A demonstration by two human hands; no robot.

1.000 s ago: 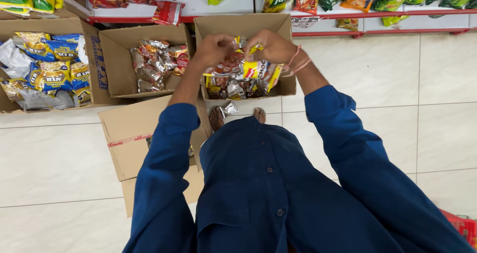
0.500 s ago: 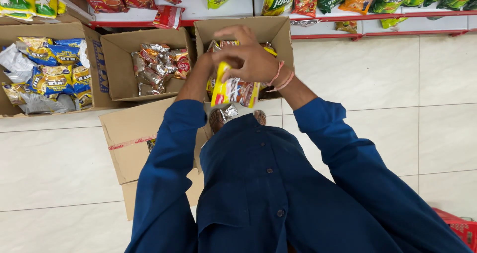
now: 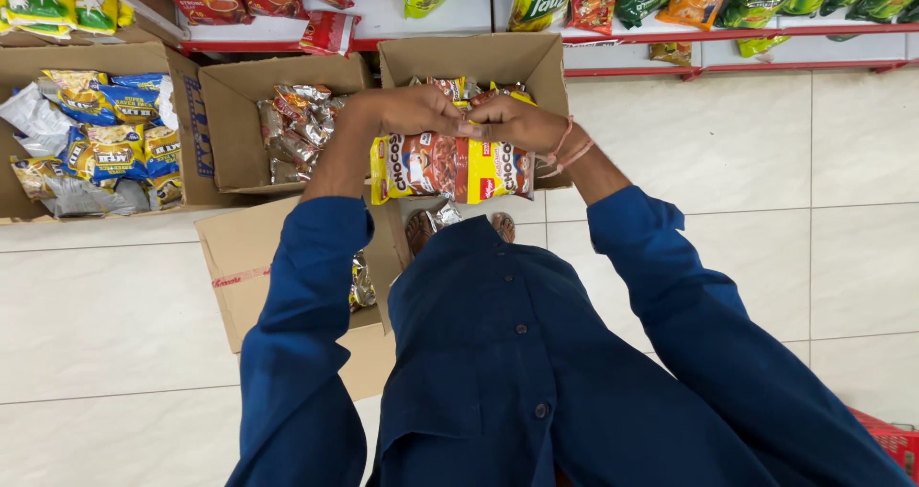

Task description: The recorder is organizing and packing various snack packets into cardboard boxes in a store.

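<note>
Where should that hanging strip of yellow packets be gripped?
Grip the packet strip along its top edge, from above. It hangs flat and limp below both hands, left hand and right hand, over the box, so a lower grip would probably let it fold.

This is a shop, most likely a small grocery or snack store. Along the far side runs a red-edged shelf (image 3: 728, 30) with bright snack bags (image 3: 592, 1) hanging and lying in a row. On the pale tiled floor (image 3: 747, 162) below it stand open cardboard boxes (image 3: 239, 114) of stock: the far-left box (image 3: 19, 143) holds blue-and-yellow packets (image 3: 105, 147), the middle one foil sachets (image 3: 297, 128). At the near right corner shows a bit of a red plastic basket (image 3: 895, 439).
</note>
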